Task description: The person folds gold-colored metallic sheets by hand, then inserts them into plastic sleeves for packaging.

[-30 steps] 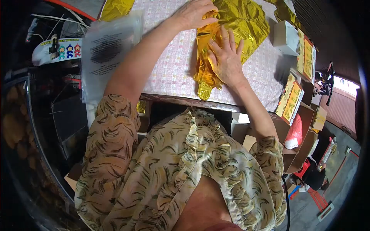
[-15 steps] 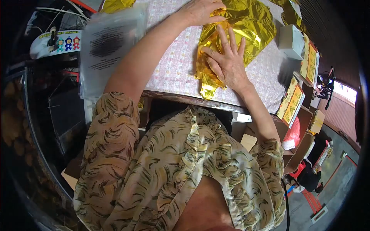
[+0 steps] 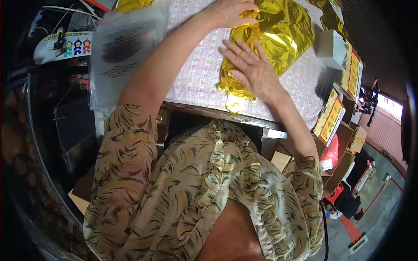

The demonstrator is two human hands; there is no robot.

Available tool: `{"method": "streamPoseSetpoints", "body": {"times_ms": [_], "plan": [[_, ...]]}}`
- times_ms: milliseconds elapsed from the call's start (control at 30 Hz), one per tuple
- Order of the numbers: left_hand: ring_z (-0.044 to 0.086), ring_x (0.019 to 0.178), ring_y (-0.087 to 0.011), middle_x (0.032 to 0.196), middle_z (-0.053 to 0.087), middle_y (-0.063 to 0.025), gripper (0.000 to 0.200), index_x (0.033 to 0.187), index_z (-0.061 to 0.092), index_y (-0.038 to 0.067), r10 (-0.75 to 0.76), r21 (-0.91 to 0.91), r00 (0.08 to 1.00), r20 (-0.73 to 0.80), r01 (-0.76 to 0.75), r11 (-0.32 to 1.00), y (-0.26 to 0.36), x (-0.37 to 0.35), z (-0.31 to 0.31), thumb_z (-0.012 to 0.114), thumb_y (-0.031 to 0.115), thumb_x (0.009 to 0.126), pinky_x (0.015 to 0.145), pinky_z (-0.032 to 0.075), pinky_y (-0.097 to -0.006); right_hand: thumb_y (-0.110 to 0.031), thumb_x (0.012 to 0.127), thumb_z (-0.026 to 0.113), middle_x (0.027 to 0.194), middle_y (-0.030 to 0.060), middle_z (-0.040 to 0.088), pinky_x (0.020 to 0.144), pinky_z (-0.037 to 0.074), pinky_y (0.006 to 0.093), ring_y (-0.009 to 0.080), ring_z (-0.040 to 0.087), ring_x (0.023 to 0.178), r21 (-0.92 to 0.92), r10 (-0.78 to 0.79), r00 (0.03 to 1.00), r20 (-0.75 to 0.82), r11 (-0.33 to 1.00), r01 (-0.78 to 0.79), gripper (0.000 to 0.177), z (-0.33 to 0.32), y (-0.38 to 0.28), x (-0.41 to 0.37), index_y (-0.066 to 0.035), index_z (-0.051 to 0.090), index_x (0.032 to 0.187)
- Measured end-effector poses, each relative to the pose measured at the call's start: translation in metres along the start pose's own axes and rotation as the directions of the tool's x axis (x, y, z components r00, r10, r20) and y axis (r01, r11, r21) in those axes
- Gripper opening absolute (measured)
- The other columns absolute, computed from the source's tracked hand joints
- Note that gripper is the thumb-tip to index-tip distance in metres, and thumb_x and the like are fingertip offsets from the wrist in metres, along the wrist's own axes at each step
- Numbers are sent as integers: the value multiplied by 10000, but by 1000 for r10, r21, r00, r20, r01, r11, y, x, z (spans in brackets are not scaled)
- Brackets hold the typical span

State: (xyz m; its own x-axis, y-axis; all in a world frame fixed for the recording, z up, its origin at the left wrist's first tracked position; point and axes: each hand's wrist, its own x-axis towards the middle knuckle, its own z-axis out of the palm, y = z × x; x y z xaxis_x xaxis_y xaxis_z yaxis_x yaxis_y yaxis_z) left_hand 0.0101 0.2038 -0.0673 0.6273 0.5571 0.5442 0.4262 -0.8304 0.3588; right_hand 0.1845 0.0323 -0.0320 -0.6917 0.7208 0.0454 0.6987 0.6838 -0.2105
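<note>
A shiny gold foil sheet lies crumpled on the table, its narrow end near the front edge. At the foil's upper left edge is my left hand, thumb and fingers curved round a fold of it. Spread over the lower part of the foil, my right hand has its fingers apart and slightly blurred. Whether its palm touches the foil cannot be made out.
Clear plastic bags with printed text lie on the left of the patterned tablecloth. A white box stands at the right, beside cartons marked FALL. More gold foil is at the top left.
My right hand has shifted slightly left, its fingers now turned more to the left. My left hand stays at the fold. The foil has moved a little.
</note>
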Motion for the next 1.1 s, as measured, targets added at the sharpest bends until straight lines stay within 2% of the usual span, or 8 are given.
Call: {"method": "streamPoseSetpoints", "body": {"times_ms": [167, 233, 633, 700, 733, 900, 1033, 1100], "plan": [[643, 988, -360, 1037, 642, -158, 287, 1057, 721, 65, -17, -147, 1000, 12, 19, 989, -4, 3, -1, 762, 281, 874, 855, 534, -441, -464, 1027, 496, 1695, -5, 268, 1291, 127, 499, 251, 254, 1556, 64, -67, 995, 75, 996, 62, 651, 7, -17, -14, -255, 329, 1620], [644, 983, -358, 1050, 645, -160, 276, 1082, 724, 66, -130, -281, 985, 118, 158, 947, -3, 7, -4, 748, 268, 896, 852, 531, -441, -478, 1021, 501, 1699, -11, 254, 1294, 116, 490, 241, 237, 1562, 68, -71, 994, 81, 996, 66, 662, 8, -17, -15, -259, 327, 1621], [619, 1078, -384, 1196, 604, -170, 360, 1198, 675, 88, -45, -57, 993, 110, 51, 997, -6, 9, 5, 716, 324, 929, 900, 526, -467, -499, 1024, 485, 1663, -6, 345, 1290, 114, 516, 252, 266, 1554, 130, -118, 988, 99, 986, 105, 656, -7, -12, -9, -237, 350, 1610], [616, 1082, -390, 1193, 603, -171, 361, 1201, 673, 91, -38, 69, 994, 100, 31, 997, 10, 8, -7, 717, 324, 929, 901, 526, -468, -484, 1039, 479, 1639, -6, 390, 1286, 141, 519, 256, 317, 1533, 126, -49, 998, -51, 990, 55, 629, -12, 3, 5, -217, 376, 1598], [613, 1085, -396, 1189, 601, -172, 362, 1205, 670, 93, -37, 192, 995, 91, 19, 981, 17, 9, -12, 718, 324, 930, 901, 526, -470, -474, 1048, 476, 1646, 16, 377, 1282, 168, 503, 253, 342, 1521, -63, -59, 992, -108, 997, 52, 630, -12, 10, 12, -168, 385, 1591], [610, 1084, -396, 1186, 598, -172, 358, 1209, 669, 97, 1, -39, 995, 100, 3, 999, -15, 6, 10, 726, 313, 928, 895, 527, -470, -519, 1045, 445, 1659, 82, 342, 1282, 174, 465, 256, 319, 1531, -136, 0, 997, -75, 991, -10, 708, 10, 23, 18, -83, 347, 1595], [611, 1094, -385, 1197, 615, -180, 316, 1209, 668, 73, -12, -37, 992, 124, 17, 999, -12, 7, 6, 691, 260, 956, 901, 529, -457, -613, 1025, 364, 1671, 64, 316, 1297, 135, 470, 229, 273, 1549, -22, -101, 995, 7, 995, 101, 767, 8, 0, -6, -113, 322, 1606], [605, 1123, -357, 1202, 622, -147, 316, 1214, 680, 103, -25, -52, 993, 118, 31, 998, -12, 5, 8, 694, 293, 963, 950, 508, -436, -661, 1008, 315, 1676, 36, 306, 1302, 117, 468, 216, 248, 1557, 274, -263, 952, 159, 938, 213, 795, -4, -19, -22, -139, 323, 1608]]}}
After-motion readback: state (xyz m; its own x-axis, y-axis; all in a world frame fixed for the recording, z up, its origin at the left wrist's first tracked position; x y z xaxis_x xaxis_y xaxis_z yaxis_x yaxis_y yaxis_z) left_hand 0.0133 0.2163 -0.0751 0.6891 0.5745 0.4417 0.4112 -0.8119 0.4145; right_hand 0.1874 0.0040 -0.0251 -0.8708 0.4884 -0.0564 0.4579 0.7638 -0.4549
